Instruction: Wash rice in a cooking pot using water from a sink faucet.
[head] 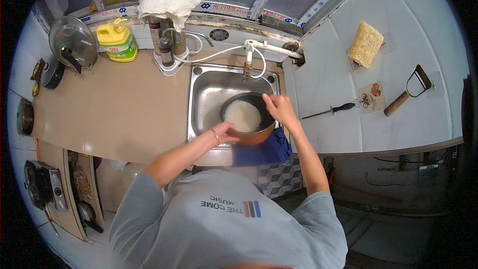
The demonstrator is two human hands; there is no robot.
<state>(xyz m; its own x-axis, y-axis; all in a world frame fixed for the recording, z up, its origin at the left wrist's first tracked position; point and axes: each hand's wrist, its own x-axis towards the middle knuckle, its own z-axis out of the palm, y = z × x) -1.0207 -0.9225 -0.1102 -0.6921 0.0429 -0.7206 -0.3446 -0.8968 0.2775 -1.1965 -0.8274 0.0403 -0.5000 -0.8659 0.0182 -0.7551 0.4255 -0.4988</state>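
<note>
A round pot (pixel 253 139), orange-brown outside and dark inside, is held over the front right of a stainless steel sink (pixel 201 82). Whitish contents, seemingly rice (pixel 242 115), lie toward its left side, and the pot looks tilted that way. My left hand (pixel 225 133), with a bracelet at the wrist, grips the near left rim; part of the fingers is hidden by the pot. On the right rim, my right hand (pixel 279 107) is closed with the thumb up. A dark blue cloth (pixel 267 151) lies under the pot's near side, over the sink's front edge.
A white tap (pixel 248 58) with a hose stands behind the pot. Left of it are a water filter (pixel 168 54) under a white cloth (pixel 168 5), a yellow detergent jug (pixel 117 43) and a glass lid (pixel 73 43). A loofah (pixel 366 45), peeler (pixel 409 91) and sharpening steel (pixel 330 110) hang on the right wall.
</note>
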